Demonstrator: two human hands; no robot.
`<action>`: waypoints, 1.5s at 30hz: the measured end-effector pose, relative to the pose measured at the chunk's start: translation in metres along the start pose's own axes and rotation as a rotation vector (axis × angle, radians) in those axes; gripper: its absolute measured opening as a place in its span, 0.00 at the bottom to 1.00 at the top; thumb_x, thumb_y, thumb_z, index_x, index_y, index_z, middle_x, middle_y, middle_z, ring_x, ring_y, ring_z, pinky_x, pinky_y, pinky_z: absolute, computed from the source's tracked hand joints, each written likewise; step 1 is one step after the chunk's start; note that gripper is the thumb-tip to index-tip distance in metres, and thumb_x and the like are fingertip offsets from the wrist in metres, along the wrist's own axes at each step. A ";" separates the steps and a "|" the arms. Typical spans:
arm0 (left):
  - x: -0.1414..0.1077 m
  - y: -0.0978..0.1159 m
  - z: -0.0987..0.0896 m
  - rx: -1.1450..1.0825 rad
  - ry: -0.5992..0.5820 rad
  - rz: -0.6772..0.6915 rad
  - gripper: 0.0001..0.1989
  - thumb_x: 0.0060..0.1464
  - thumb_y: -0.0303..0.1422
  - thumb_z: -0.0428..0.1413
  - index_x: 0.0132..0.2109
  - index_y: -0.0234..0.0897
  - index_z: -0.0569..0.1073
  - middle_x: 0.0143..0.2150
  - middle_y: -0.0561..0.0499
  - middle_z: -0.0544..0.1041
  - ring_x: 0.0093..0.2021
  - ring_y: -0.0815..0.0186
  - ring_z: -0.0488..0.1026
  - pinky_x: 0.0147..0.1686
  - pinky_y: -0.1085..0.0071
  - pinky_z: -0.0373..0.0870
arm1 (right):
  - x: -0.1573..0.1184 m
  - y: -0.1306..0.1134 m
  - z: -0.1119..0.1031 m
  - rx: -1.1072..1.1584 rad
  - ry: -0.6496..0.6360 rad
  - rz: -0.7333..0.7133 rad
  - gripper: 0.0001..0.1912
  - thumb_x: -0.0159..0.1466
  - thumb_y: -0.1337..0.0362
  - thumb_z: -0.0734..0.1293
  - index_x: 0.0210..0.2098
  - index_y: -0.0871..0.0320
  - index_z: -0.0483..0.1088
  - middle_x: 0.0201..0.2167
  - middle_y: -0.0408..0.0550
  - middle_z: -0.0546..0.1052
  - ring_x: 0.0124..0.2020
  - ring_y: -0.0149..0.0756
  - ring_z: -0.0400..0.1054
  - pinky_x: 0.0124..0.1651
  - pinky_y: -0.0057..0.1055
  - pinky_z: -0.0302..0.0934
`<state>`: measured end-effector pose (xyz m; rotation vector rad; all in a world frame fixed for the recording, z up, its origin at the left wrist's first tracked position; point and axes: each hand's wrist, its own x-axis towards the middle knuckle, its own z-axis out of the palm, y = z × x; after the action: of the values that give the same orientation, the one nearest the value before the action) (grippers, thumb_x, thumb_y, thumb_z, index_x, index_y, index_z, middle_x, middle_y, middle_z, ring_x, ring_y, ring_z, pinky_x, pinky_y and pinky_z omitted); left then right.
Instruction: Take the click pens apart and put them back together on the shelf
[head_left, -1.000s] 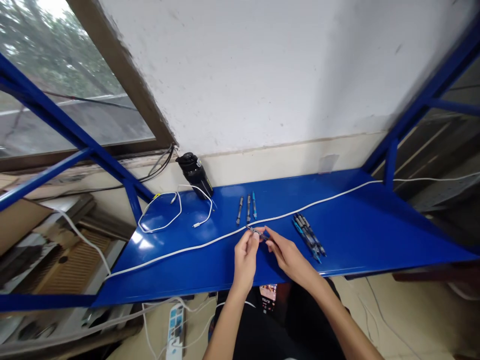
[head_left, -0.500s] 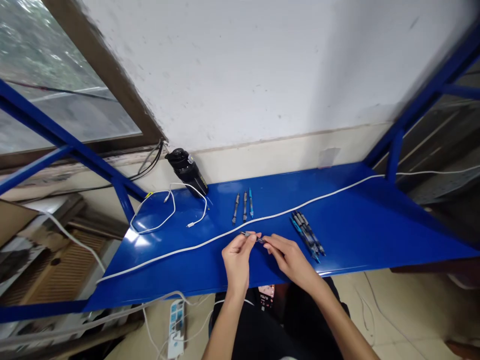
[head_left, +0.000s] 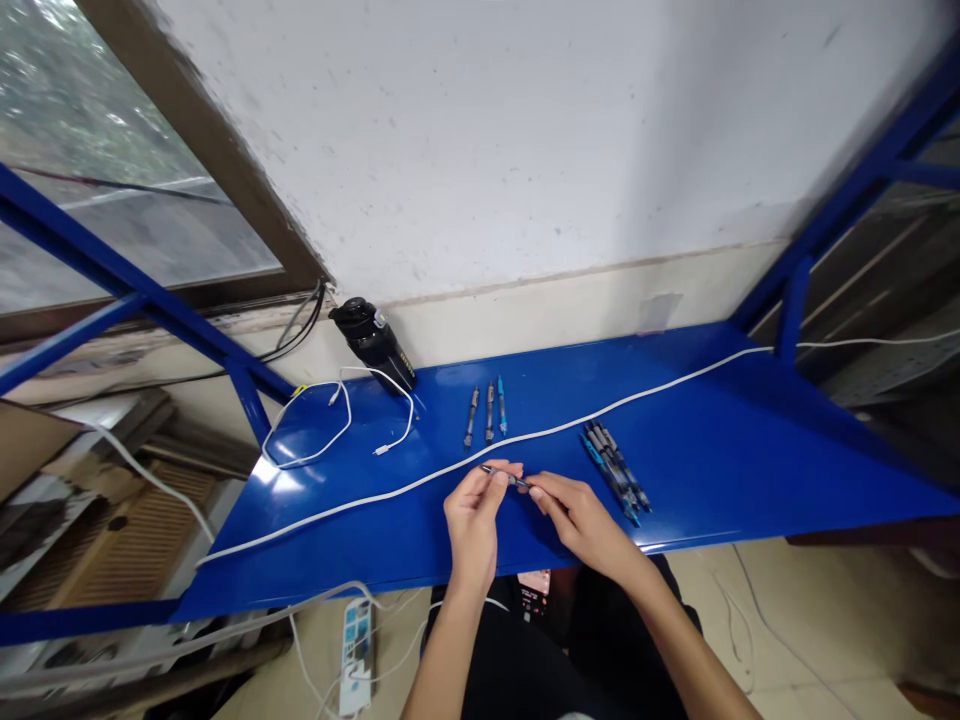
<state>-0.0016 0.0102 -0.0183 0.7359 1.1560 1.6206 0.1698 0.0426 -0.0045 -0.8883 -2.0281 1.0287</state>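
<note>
A dark pen (head_left: 517,481) is held between both hands above the front of the blue table (head_left: 720,460). My left hand (head_left: 476,510) pinches its left part between thumb and fingers, and its dark end sticks out to the left. At the pen's right end, the thumb and fingers of my right hand (head_left: 577,510) are closed on it. Beyond the hands lie two grey pens (head_left: 490,412) and a blue pen (head_left: 502,405), side by side. To the right of my right hand rests a cluster of several grey and blue pens (head_left: 615,468).
A white cable (head_left: 645,397) crosses the whole table behind the hands. At the back left a black bottle (head_left: 375,345) stands near a looped white charging cord (head_left: 304,464). Below the front edge are a power strip (head_left: 356,650) and a phone (head_left: 534,590).
Both hands stay in nearly the same place. The left thumb and fingers have shifted slightly, and more of the pen shows between the hands.
</note>
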 end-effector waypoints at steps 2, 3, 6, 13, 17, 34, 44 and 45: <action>0.001 -0.003 -0.002 0.034 0.074 0.008 0.14 0.59 0.41 0.73 0.41 0.35 0.83 0.40 0.45 0.87 0.45 0.56 0.86 0.49 0.65 0.79 | -0.001 0.001 0.000 -0.011 0.017 -0.009 0.17 0.82 0.56 0.59 0.49 0.54 0.78 0.37 0.49 0.80 0.37 0.41 0.74 0.45 0.36 0.68; 0.001 -0.004 -0.002 0.058 0.112 0.020 0.14 0.57 0.41 0.74 0.39 0.35 0.82 0.36 0.48 0.85 0.41 0.60 0.85 0.45 0.68 0.78 | -0.001 0.001 0.000 -0.013 0.025 -0.011 0.17 0.82 0.56 0.59 0.51 0.54 0.78 0.38 0.50 0.80 0.38 0.41 0.75 0.46 0.36 0.68; 0.001 -0.005 -0.001 0.103 0.148 0.068 0.15 0.54 0.39 0.76 0.40 0.37 0.80 0.34 0.54 0.82 0.36 0.66 0.81 0.40 0.74 0.75 | -0.002 0.003 0.001 0.001 0.038 -0.006 0.15 0.82 0.56 0.61 0.52 0.54 0.77 0.40 0.50 0.81 0.40 0.42 0.76 0.47 0.36 0.69; -0.002 0.002 0.002 0.008 -0.058 -0.036 0.18 0.62 0.40 0.71 0.55 0.37 0.83 0.51 0.42 0.87 0.54 0.54 0.84 0.58 0.61 0.77 | -0.003 0.005 0.004 -0.024 0.093 0.030 0.12 0.81 0.56 0.62 0.50 0.54 0.75 0.40 0.49 0.80 0.40 0.41 0.76 0.47 0.36 0.69; -0.001 -0.001 0.003 0.013 0.025 -0.009 0.14 0.58 0.39 0.73 0.47 0.36 0.84 0.46 0.43 0.88 0.50 0.55 0.86 0.55 0.61 0.79 | -0.003 0.008 0.006 -0.108 0.085 -0.024 0.16 0.83 0.57 0.57 0.58 0.53 0.73 0.45 0.53 0.79 0.47 0.44 0.76 0.53 0.40 0.71; -0.003 0.003 0.004 0.081 -0.051 -0.034 0.15 0.59 0.39 0.73 0.48 0.35 0.84 0.49 0.40 0.88 0.52 0.53 0.86 0.54 0.61 0.80 | -0.006 0.013 0.007 -0.077 0.110 0.014 0.10 0.82 0.59 0.59 0.50 0.52 0.71 0.39 0.48 0.79 0.39 0.41 0.75 0.44 0.35 0.68; -0.003 0.002 0.006 0.091 -0.002 0.006 0.13 0.58 0.40 0.73 0.44 0.36 0.83 0.43 0.45 0.87 0.45 0.58 0.85 0.51 0.65 0.79 | -0.007 0.013 0.011 -0.128 0.121 0.003 0.10 0.81 0.58 0.60 0.55 0.51 0.70 0.48 0.53 0.81 0.48 0.45 0.79 0.51 0.39 0.72; -0.003 0.002 0.006 0.092 -0.003 0.010 0.13 0.59 0.40 0.73 0.43 0.36 0.83 0.42 0.45 0.87 0.45 0.59 0.85 0.50 0.66 0.79 | -0.007 0.013 0.011 -0.152 0.118 -0.012 0.11 0.82 0.58 0.59 0.56 0.51 0.71 0.49 0.53 0.81 0.49 0.46 0.79 0.52 0.40 0.72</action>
<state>0.0037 0.0087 -0.0143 0.8036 1.2326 1.5822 0.1682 0.0393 -0.0221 -0.9900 -2.0294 0.8040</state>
